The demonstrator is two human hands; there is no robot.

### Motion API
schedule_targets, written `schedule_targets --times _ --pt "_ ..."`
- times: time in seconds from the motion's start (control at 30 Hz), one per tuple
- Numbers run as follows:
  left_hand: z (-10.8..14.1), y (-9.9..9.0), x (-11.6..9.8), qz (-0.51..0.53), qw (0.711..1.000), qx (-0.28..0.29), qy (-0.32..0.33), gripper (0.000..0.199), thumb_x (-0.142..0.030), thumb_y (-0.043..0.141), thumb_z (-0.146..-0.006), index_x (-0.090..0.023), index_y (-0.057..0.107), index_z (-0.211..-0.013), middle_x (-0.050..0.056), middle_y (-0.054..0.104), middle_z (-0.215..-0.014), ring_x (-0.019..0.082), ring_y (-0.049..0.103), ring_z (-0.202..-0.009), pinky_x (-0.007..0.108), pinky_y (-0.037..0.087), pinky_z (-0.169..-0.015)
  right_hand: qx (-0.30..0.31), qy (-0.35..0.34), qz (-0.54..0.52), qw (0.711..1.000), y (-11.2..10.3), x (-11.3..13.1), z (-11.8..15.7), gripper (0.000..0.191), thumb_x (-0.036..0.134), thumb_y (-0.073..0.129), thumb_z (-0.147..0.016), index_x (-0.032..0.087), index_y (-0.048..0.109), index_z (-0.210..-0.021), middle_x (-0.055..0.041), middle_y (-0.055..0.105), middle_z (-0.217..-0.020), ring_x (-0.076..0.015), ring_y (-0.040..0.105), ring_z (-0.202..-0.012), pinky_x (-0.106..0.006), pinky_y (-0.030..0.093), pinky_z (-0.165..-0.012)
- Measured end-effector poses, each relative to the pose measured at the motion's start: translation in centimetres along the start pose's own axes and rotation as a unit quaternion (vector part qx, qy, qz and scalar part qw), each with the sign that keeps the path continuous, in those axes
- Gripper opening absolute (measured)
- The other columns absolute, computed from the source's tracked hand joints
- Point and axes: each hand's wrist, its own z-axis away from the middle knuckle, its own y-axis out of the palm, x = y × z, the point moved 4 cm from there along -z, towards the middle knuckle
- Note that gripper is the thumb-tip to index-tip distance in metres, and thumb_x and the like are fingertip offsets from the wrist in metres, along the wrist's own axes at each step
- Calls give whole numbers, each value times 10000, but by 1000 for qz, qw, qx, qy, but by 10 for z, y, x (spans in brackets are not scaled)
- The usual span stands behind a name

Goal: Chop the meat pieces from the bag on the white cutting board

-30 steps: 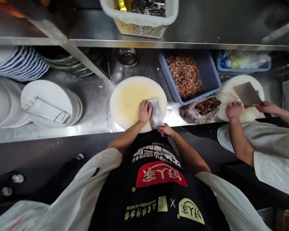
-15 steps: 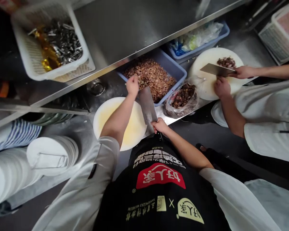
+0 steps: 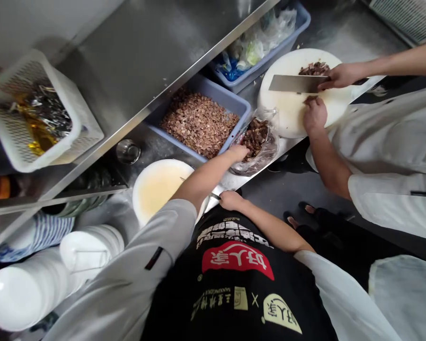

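My left hand [image 3: 238,152] reaches to the near left side of a clear plastic bag [image 3: 246,166] of dark brown chopped pieces [image 3: 256,135] that look like meat. Its fingers are drawn together at the pieces, and whatever is between them is hidden. Close to my apron, my right hand [image 3: 231,201] grips a cleaver [image 3: 216,196] by its handle. My left forearm covers most of the blade, which lies over the round white cutting board [image 3: 147,182]. A blue bin [image 3: 242,105] beyond my left hand holds many small brown chopped pieces [image 3: 199,124].
At right, a co-worker's hands [image 3: 315,115] work with another cleaver [image 3: 294,84] on a second round board [image 3: 270,97]. A steel shelf [image 3: 135,61] overhangs the counter, carrying a white basket [image 3: 39,161]. Stacked white plates [image 3: 14,298] stand lower left; a metal cup [image 3: 128,151] sits behind my board.
My left hand has gone from the blue bin's near left corner rightward to the plastic bag. The cleaver in my right hand has swung left over the board. The view has shifted.
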Motion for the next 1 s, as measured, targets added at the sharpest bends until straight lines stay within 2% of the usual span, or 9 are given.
schedule_targets --times 0.2,0.3,0.4,0.5,0.6,0.7,0.77,0.9,1.0 --pt "4 20 9 -63 998 -3 -25 245 -93 669 -829 -112 802 -1035 193 756 -1083 318 741 -1018 412 567 -971 5 13 -12 1000 5 -11 6 320 285 554 -955 115 785 -1098 -199 760 -1172 -282 730 -1098 -309 532 -926" --pt "16 8 12 -34 998 -27 -39 206 -151 683 -837 -126 796 -1007 171 765 -1045 311 736 -979 385 569 -900 5 15 -16 1000 6 -12 6 323 302 559 -962 110 781 -1098 -204 759 -1168 -287 733 -1083 -313 534 -918" --pt "37 -17 16 63 990 -119 -51 140 -231 664 -897 -160 770 -953 110 763 -958 256 720 -921 332 556 -839 4 9 -14 1000 4 -12 2 326 312 551 -971 107 778 -1086 -206 762 -1147 -289 735 -1066 -318 534 -912" --pt "78 -36 29 247 952 -168 -71 229 -352 593 -975 -172 710 -896 54 730 -822 186 672 -749 293 531 -705 6 2 -9 1000 1 -12 0 322 313 539 -979 109 777 -1054 -207 761 -1145 -292 729 -1075 -319 529 -914" --pt "144 -35 54 443 876 -162 -104 243 -379 530 -1005 -168 651 -992 46 727 -830 122 599 -596 251 461 -559 13 7 -6 1000 0 -12 0 312 322 543 -987 112 773 -1006 -191 773 -1086 -270 732 -1036 -290 520 -879" --pt "227 -14 85 525 812 -206 -153 243 -360 496 -1014 -170 611 -1115 67 738 -870 109 585 -558 240 426 -503 26 17 -21 999 -1 -10 1 313 300 524 -998 107 763 -935 -152 773 -888 -218 736 -850 -252 504 -777" --pt "283 10 105 506 801 -260 -187 258 -354 487 -1017 -170 621 -1139 72 739 -892 126 619 -602 255 471 -528 38 23 -25 999 1 -8 0 338 304 506 -1009 105 752 -888 -126 743 -759 -196 708 -721 -249 488 -721" --pt "378 72 134 319 835 -370 -254 254 -222 529 -969 -176 699 -1153 85 731 -1085 202 710 -951 352 612 -854 25 23 1 999 7 -1 -6 342 332 506 -1007 110 743 -901 -112 732 -742 -195 688 -697 -255 461 -700" --pt "417 129 139 181 882 -343 -265 372 -75 539 -897 -194 734 -1190 99 671 -1324 250 653 -1217 425 549 -1100 2 26 40 999 13 7 -11 322 321 504 -990 112 745 -947 -135 756 -854 -217 703 -799 -259 439 -707"
